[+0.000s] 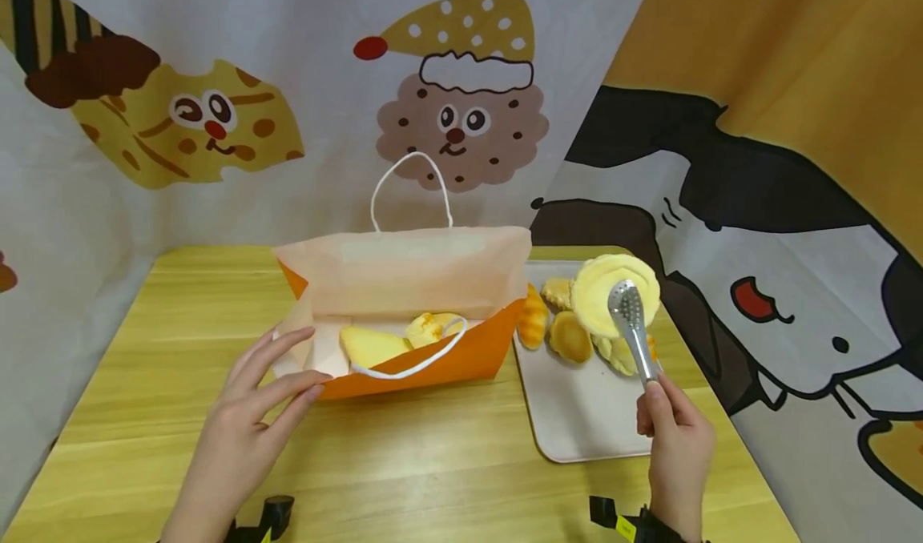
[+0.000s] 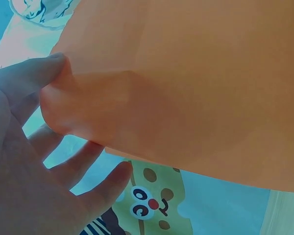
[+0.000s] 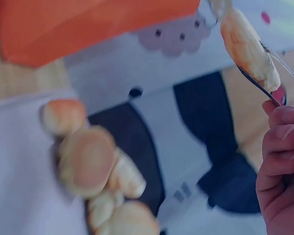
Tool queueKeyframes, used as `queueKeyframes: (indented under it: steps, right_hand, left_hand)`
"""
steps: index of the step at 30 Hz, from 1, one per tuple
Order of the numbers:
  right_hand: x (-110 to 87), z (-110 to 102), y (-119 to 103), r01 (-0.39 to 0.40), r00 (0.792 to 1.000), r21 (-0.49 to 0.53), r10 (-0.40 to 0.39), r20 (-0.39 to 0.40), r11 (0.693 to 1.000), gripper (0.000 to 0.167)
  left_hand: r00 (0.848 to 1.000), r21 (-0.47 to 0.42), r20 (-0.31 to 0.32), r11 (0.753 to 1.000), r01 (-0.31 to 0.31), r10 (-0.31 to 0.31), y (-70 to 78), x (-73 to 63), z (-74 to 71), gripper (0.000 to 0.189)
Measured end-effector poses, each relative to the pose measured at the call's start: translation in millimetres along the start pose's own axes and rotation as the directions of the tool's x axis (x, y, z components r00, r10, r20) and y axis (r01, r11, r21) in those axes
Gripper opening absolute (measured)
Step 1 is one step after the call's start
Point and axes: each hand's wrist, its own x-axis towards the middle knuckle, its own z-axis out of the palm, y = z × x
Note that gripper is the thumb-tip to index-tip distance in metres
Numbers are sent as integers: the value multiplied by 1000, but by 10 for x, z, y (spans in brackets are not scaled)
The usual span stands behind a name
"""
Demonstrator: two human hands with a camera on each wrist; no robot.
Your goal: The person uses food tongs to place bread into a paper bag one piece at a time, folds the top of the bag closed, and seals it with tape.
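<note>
My left hand (image 1: 248, 415) pinches the near left edge of an orange paper bag (image 1: 461, 367) with white rope handles. The left wrist view has the thumb on the bag's outer face, other fingers spread behind the rim. The bag lies tipped with its mouth facing me. Inside are a pale yellow bread piece (image 1: 371, 347) and a smaller bread (image 1: 424, 330), partly hidden by the front wall. My right hand (image 1: 676, 435) grips metal tongs (image 1: 633, 327), whose tips clamp a round pale yellow bread (image 1: 594, 295). It is raised over the tray, edge-on in the right wrist view.
A whitish tray (image 1: 577, 423) lies on the wooden table (image 1: 433, 479) right of the bag. On it sit several toy-like breads, among them a long golden roll (image 1: 532, 319) and a round brown bun (image 1: 570, 337). A printed cartoon curtain (image 1: 317, 199) hangs behind the table and at its sides.
</note>
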Motion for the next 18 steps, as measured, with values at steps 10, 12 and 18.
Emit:
queueKeyframes:
  steps: [10, 12, 18]
  right_hand:
    - [-34, 353, -384, 222, 962, -130, -196, 188, 966, 24]
    - [-16, 421, -403, 298, 936, -154, -256, 243, 942, 26]
    - [39, 621, -455, 528, 827, -219, -438, 353, 820, 36]
  left_hand:
    - [990, -15, -75, 993, -117, 116, -38, 2, 22, 31]
    - [990, -9, -79, 993, -120, 119, -42, 4, 18, 30]
    - [989, -14, -81, 992, -128, 126, -44, 3, 4, 16]
